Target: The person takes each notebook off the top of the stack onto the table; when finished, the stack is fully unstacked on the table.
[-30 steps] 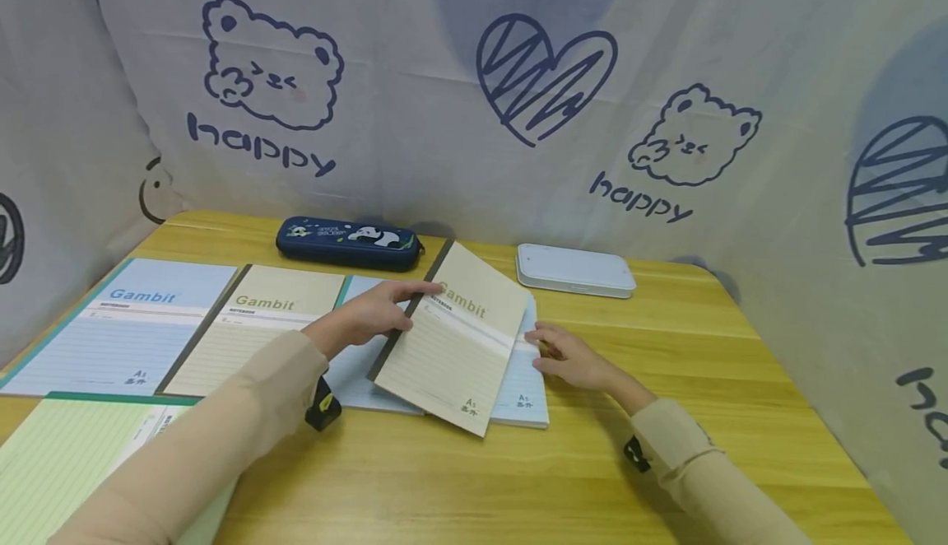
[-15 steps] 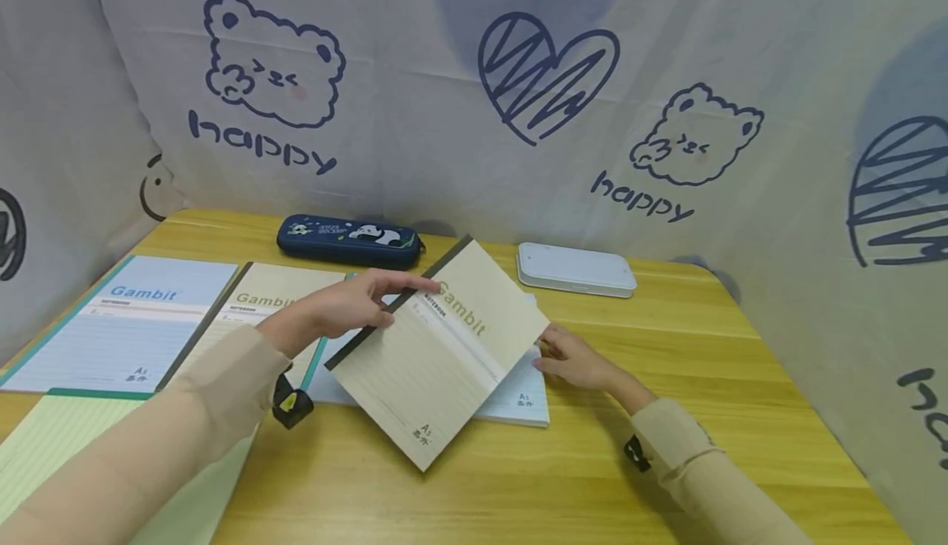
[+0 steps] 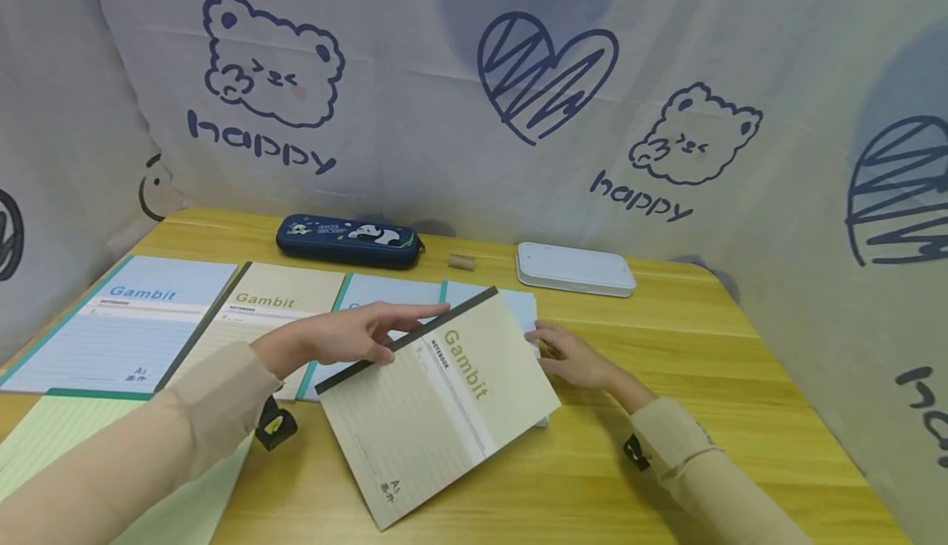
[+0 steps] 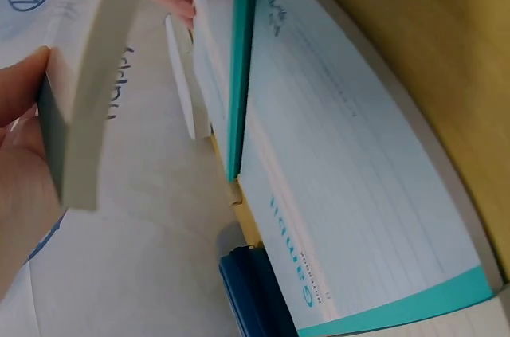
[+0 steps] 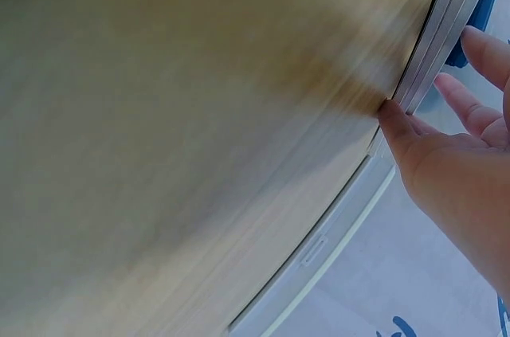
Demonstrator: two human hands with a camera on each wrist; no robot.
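Observation:
A beige Gambit notebook (image 3: 444, 405) with a dark spine is tilted and raised in front of the row of notebooks. My left hand (image 3: 329, 339) pinches it along the spine, thumb on the front cover; the left wrist view shows the notebook (image 4: 88, 74) between thumb and fingers. Partly behind it lies a blue notebook (image 3: 504, 302) with a teal spine. My right hand (image 3: 578, 357) touches the right edge of that blue notebook with loosely bent fingers. Its fingertips meet the page edge (image 5: 434, 50) in the right wrist view.
Left of these lie another blue notebook (image 3: 396, 288), a beige notebook (image 3: 285, 281), a further blue one (image 3: 126, 323) and a light green pad (image 3: 67, 454). Behind stand a navy panda pencil case (image 3: 348, 240), a small brown block (image 3: 461, 262) and a white flat case (image 3: 574, 269).
My left hand has brought the beige notebook toward the front and turned it clockwise, uncovering the blue notebook's top and the small brown block. The right hand has stayed nearly still.

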